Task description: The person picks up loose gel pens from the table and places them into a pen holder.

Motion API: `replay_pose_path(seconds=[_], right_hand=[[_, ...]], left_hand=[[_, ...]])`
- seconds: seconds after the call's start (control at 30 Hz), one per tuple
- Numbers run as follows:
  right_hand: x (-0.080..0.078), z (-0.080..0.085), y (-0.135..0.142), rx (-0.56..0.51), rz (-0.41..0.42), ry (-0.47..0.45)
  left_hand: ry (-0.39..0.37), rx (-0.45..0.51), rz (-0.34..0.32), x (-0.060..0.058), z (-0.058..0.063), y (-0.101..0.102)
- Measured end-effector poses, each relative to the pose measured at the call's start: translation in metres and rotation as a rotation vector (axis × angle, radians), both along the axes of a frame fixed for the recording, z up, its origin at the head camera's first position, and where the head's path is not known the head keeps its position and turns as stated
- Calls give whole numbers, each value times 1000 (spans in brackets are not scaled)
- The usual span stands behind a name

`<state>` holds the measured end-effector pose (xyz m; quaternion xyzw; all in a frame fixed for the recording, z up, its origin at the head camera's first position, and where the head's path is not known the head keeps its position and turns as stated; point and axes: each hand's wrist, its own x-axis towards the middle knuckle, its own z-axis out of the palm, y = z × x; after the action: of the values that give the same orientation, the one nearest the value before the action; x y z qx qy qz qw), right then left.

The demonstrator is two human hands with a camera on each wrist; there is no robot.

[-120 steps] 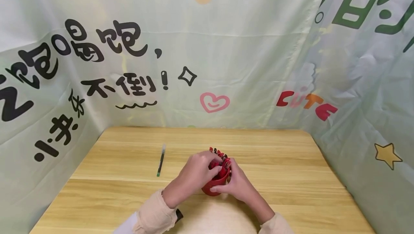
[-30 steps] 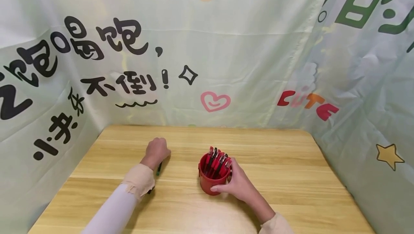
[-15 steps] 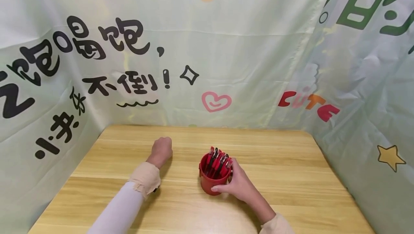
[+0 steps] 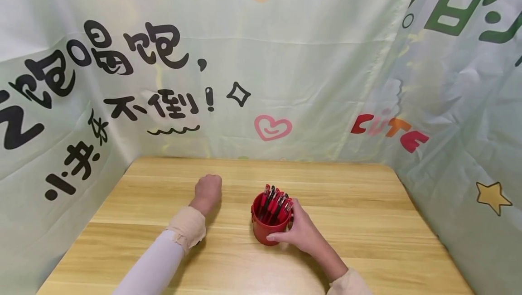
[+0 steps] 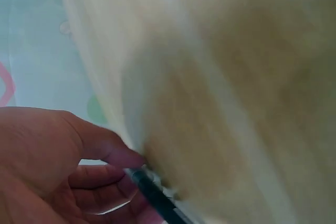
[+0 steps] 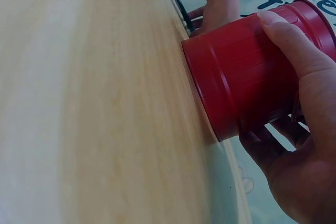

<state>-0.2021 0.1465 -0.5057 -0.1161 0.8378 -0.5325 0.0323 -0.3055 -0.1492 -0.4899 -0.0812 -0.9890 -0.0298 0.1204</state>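
Observation:
My left hand (image 4: 208, 191) is over the left part of the table and pinches a dark pen (image 5: 157, 196) between thumb and fingers. In the right wrist view the pen (image 6: 179, 6) shows its green end sticking out; in the head view the hand hides it. My right hand (image 4: 303, 229) grips the side of a red bucket-shaped pen holder (image 4: 269, 235), thumb on the near side and fingers around the far right. Upright inside the holder are several red and black pens (image 4: 275, 204), tops above the rim.
The wooden table (image 4: 359, 204) has rounded far corners. Printed cloth (image 4: 318, 82) hangs behind it and on both sides, close to its edges. A dark item (image 4: 200, 242) shows under the left sleeve's cuff.
My left hand left the pen holder, went left to the pen on the table, took hold of it, and has since shifted slightly right. My right hand stays on the holder.

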Motion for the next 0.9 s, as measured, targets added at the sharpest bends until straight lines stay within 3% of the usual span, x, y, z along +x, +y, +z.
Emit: replay_pose_path(seconds=[0.13,0.47,0.7,0.9], right_hand=[[0,0,0,-1,2,2],[0,1,1,-1,2,1],[-1,1,1,-6,6,9],[-1,-1,1,-10,11,6]], left_hand=[[71,-59,-15,3,-5,1],[-32,24,31,0,-6,-2],[0,79,-15,6,8,6],[120,139,-91,17,22,17]])
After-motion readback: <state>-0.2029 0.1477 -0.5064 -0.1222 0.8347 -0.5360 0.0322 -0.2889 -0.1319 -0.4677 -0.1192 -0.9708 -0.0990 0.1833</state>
